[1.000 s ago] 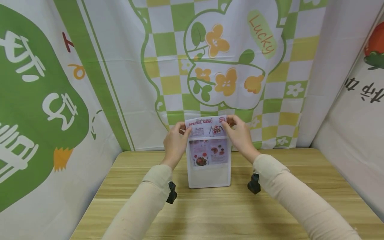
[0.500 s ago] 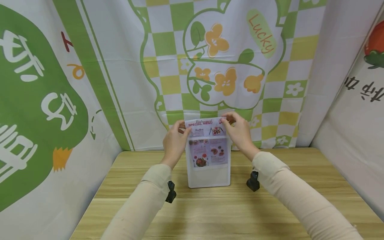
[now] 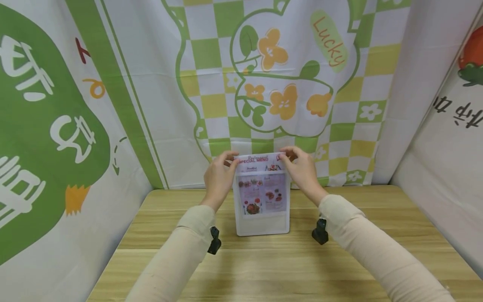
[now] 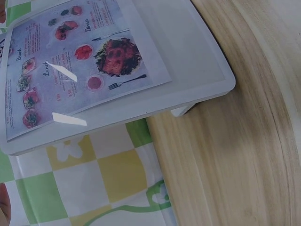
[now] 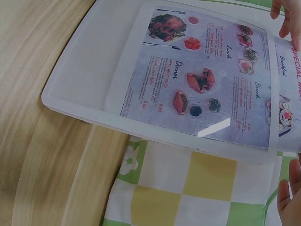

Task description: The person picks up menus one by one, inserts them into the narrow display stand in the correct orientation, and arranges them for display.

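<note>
A printed menu sheet point(image 3: 262, 191) with food pictures sits inside a clear upright stand point(image 3: 263, 225) on the wooden table point(image 3: 286, 268). Its top strip still shows above the stand's upper edge. My left hand point(image 3: 219, 178) pinches the sheet's top left corner, and my right hand point(image 3: 302, 170) pinches the top right corner. The left wrist view shows the menu sheet point(image 4: 70, 66) behind the stand point(image 4: 202, 70) face. In the right wrist view the menu sheet point(image 5: 202, 80) lies in the stand point(image 5: 89, 75), with my right hand's fingertips point(image 5: 288, 197) at the lower right.
A green, yellow and white printed cloth point(image 3: 271, 84) hangs close behind the stand and along both sides. Black camera mounts point(image 3: 214, 242) hang under both wrists. Bare table point(image 3: 377, 201) stretches left, right and in front of the stand.
The menu sheet has slid further down into the stand, so less of it sticks out on top. Both hands have come down with it.
</note>
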`<state>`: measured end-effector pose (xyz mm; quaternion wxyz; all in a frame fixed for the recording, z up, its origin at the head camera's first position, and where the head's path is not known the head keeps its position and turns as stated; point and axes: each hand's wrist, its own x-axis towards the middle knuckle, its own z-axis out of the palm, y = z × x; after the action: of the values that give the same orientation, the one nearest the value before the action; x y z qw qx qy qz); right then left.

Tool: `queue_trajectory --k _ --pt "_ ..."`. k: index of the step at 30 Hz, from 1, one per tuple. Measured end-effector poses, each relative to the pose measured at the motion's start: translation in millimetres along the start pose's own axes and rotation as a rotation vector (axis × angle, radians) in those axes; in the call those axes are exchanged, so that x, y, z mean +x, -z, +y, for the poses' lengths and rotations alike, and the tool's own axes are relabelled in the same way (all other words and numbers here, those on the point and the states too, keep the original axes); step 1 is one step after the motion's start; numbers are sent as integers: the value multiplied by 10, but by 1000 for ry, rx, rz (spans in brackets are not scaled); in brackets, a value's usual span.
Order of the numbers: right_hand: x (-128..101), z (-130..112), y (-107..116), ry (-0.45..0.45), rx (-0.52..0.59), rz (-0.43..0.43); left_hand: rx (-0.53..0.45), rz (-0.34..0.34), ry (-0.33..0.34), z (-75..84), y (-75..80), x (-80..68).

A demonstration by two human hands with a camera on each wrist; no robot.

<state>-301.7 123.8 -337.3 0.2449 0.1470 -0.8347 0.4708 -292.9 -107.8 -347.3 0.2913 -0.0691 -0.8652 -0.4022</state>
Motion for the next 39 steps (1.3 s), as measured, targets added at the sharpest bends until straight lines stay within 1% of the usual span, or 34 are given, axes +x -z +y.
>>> queue_trajectory --k 4,8,16,24,34,39 --pt "-21 27 -4 2 -14 -10 0 -28 14 -18 -7 -24" --pt "-54 53 -13 -10 -24 -24 5 -34 22 -42 -22 -49" --pt "-117 119 -34 -36 -34 -24 21 -43 15 -80 -49 -108" --pt "-174 189 -56 -17 -44 -31 31 -71 6 -123 -61 -162" --pt "-238 236 -78 -49 -63 -57 64 -77 5 -185 -75 -212" --pt "-264 252 -81 -51 -65 -56 76 -69 -11 -212 -87 -231"
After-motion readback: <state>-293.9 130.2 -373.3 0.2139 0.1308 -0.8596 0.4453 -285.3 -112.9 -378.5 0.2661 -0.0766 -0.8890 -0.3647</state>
